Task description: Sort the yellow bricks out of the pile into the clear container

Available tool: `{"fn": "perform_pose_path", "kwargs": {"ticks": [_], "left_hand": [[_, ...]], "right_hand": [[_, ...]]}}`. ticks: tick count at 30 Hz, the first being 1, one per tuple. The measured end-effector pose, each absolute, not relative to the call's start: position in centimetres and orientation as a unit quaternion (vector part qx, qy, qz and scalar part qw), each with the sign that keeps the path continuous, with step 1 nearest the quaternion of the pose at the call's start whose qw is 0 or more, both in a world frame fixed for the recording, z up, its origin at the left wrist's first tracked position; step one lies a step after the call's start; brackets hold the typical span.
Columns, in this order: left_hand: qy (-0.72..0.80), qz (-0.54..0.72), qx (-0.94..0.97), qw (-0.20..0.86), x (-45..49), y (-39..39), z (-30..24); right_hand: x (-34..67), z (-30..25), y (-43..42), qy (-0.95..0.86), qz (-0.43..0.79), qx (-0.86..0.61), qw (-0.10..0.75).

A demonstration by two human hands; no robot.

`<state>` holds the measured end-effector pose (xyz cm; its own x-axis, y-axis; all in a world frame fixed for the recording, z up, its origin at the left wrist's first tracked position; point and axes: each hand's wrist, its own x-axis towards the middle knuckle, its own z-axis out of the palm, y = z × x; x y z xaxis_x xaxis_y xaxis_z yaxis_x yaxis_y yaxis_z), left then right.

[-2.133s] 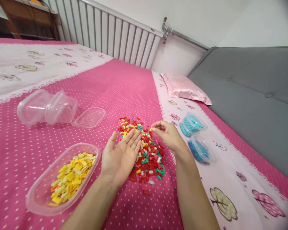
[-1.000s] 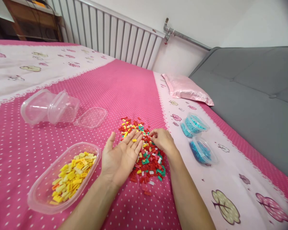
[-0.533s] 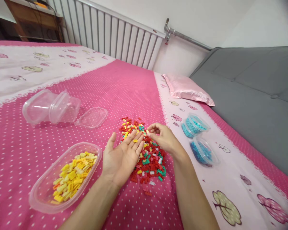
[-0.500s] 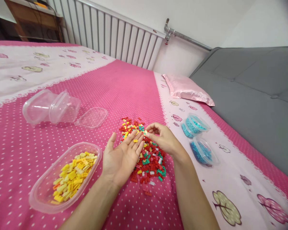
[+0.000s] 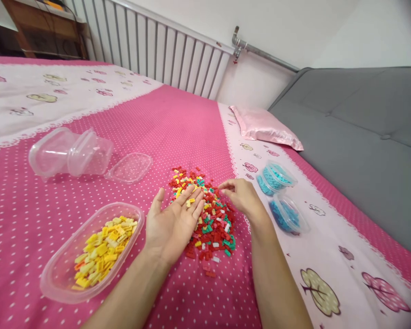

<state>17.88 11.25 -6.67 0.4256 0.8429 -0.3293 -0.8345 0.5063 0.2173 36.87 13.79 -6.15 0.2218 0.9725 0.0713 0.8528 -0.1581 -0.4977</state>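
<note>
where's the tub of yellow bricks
Head view, lower left: the tub of yellow bricks sits on the pink bedspread, left of the open left hand.

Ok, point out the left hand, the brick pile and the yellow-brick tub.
left hand [image 5: 169, 226]: head view, open palm.
brick pile [image 5: 215, 228]: head view, red middle.
yellow-brick tub [image 5: 53, 276]: head view, bare near wall.

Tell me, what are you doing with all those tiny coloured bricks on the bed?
A person is picking through a heap of tiny red, yellow and green plastic bricks on a pink dotted bedspread. The left hand lies open, palm up, with a few yellow bricks on its fingers; the right hand pinches at the heap's far edge. A clear oval plastic tub of yellow bricks sits to the left.
</note>
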Motion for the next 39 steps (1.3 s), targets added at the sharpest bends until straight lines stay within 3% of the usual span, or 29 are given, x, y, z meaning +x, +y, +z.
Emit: {"fn": "perform_pose_path", "kwargs": {"ticks": [4, 9, 27, 33, 39], "left_hand": [[0.207, 0.499, 0.011, 0.841, 18.0, 11.2, -6.5], [0.205, 0.502, 0.015, 0.840, 17.9, 11.3, -6.7], [0.204, 0.501, 0.003, 0.841, 17.9, 11.3, -6.8], [0.205, 0.501, 0.001, 0.841, 17.9, 11.3, -6.7], [0.198, 0.501, 0.005, 0.842, 17.9, 11.3, -6.8]], "right_hand": [[36.4, -7.1, 14.4, -0.621, 0.146, -0.759, 0.134], [35.9, -7.2, 14.7, -0.588, 0.118, -0.796, 0.088], [36.3, -9.1, 15.6, -0.625, 0.072, -0.770, 0.100], [36.5, -8.9, 15.5, -0.617, 0.070, -0.769, 0.153], [35.7, -6.9, 14.8, -0.643, 0.086, -0.697, 0.305]]}}
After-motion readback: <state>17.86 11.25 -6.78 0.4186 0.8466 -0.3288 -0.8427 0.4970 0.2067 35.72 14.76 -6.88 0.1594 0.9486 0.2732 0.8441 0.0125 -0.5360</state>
